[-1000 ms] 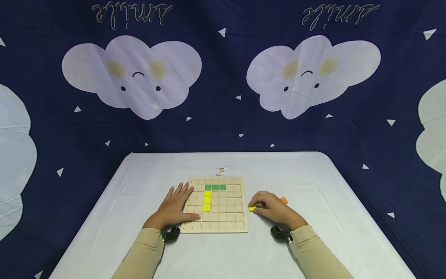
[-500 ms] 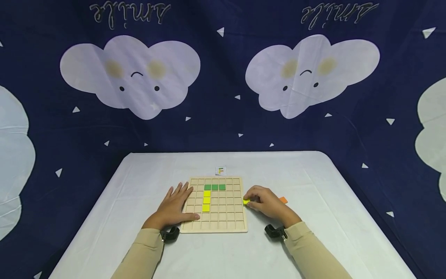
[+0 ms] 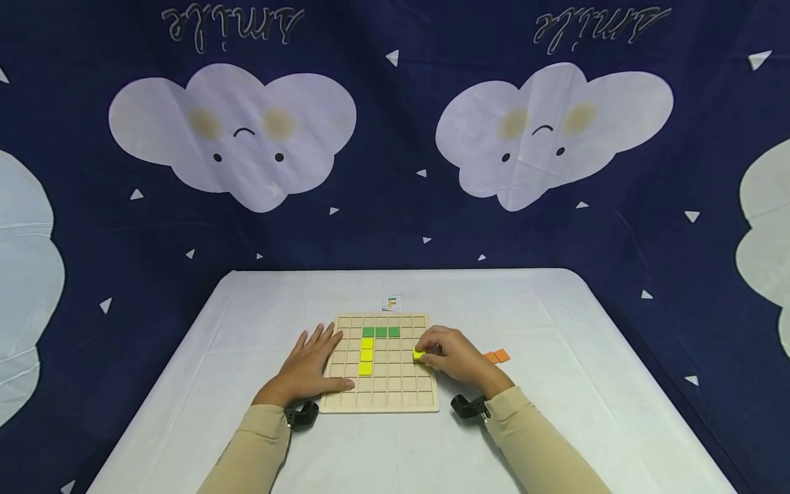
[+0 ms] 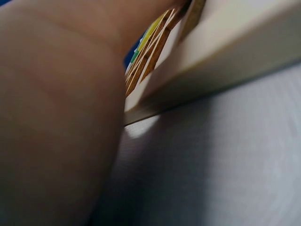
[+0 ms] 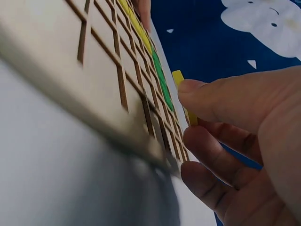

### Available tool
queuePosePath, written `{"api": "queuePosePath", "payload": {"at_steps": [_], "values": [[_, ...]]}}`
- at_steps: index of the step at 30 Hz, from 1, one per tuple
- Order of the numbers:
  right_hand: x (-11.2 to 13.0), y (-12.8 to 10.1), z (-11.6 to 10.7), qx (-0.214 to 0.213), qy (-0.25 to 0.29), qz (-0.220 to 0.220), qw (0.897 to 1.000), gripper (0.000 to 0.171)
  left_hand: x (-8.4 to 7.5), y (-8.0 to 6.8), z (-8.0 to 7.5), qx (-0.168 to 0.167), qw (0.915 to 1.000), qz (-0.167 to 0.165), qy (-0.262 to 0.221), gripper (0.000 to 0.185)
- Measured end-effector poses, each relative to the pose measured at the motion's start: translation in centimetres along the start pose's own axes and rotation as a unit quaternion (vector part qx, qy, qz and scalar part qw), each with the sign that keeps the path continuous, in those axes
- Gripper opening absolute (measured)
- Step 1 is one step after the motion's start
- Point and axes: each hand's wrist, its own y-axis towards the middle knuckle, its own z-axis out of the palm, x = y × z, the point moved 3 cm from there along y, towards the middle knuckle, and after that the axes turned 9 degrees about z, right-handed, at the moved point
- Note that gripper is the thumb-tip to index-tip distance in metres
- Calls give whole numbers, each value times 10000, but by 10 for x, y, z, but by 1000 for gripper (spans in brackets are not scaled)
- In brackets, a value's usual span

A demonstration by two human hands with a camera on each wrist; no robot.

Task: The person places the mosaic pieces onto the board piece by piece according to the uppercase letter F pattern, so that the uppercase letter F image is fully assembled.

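A wooden grid board point(image 3: 395, 401) lies on the white table, with several square tiles set in its cells. Three green tiles point(image 3: 381, 332) form a row near the top, and three yellow tiles point(image 3: 367, 355) run down in a column below the leftmost green one. My left hand point(image 3: 307, 367) rests on the board's left side, fingers spread and straight. Over the board's right part, my right hand point(image 3: 458, 355) pinches a yellow tile point(image 3: 419, 355) between thumb and fingers. In the right wrist view that yellow tile point(image 5: 178, 77) is held tilted on edge above the grid.
Orange tiles point(image 3: 503, 355) lie on the table just right of my right hand, partly behind it. A small printed card point(image 3: 391, 302) with a coloured grid pattern lies beyond the board's far edge. A dark blue cloth with clouds hangs behind the table point(image 3: 555, 309).
My right hand has moved left with the yellow tile, from beside the board to over its right columns. More of the orange tiles shows now. My left hand has stayed put.
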Motion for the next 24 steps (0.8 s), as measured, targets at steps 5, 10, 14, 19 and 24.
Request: {"api": "queuePosePath", "payload": {"at_steps": [5, 10, 14, 19, 24], "values": [[11, 8, 11, 106, 82, -84, 9999, 12, -1, 0, 0, -20, 10000, 11, -26, 121], [22, 14, 23, 158, 46, -184, 9997, 10, -1, 0, 0, -50, 10000, 12, -28, 121], [31, 18, 34, 139, -56, -336, 9993, 10, 0, 0, 0, -43, 10000, 10, -24, 121], [43, 22, 45, 224, -76, -389, 9990, 10, 1, 0, 0, -56, 10000, 39, -10, 121], [55, 24, 54, 366, -92, -327, 9988, 10, 2, 0, 0, -40, 10000, 37, -10, 121]]}}
